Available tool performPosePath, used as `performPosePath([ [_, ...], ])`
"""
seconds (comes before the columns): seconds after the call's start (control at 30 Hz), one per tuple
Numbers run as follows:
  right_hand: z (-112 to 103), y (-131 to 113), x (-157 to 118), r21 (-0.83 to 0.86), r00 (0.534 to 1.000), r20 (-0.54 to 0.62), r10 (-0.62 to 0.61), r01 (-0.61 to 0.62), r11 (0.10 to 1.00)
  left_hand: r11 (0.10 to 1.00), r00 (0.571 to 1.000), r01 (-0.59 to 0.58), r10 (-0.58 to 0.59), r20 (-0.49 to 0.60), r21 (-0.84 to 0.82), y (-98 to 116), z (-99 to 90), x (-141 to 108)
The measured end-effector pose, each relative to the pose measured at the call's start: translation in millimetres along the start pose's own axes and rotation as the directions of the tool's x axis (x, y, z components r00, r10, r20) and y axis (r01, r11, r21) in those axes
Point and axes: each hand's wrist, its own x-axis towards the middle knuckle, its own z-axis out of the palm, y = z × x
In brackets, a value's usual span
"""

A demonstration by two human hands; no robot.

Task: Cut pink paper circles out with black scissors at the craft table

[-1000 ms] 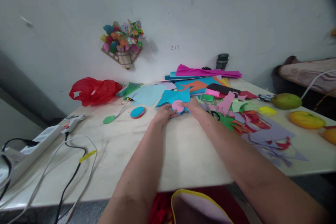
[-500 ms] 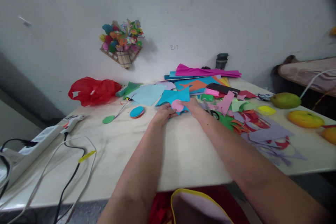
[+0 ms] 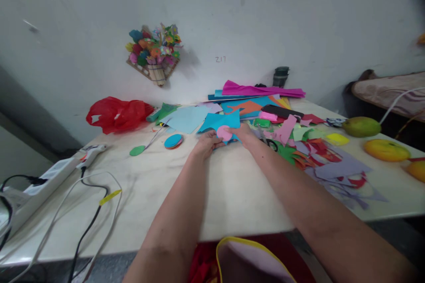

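A blue paper sheet with curved cut-outs is held over the table. On its lower part lies a pink paper disc. My left hand grips the blue sheet at its lower left, with the fingertips by the disc's edge. From the right, my right hand pinches the disc and the sheet together. Left of my hands is a stack of round blue papers with an orange edge beneath. Farther left lies a green disc beside a thin strip. Scissors rest right of my right hand.
Coloured paper scraps and mangoes lie on the right. Behind are a phone and a rolled magenta sheet. A red plastic bag, a power strip and loose cables are on the left.
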Motion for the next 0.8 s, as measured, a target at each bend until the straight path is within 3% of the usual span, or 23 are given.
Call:
performPosePath([
  [0.8, 0.1, -0.3, -0.5, 0.018, 1.000, 0.019, 0.003, -0.003, 1.000, 1.000, 1.000, 0.004, -0.003, 0.013, -0.021, -1.0, -2.6, 2.8],
])
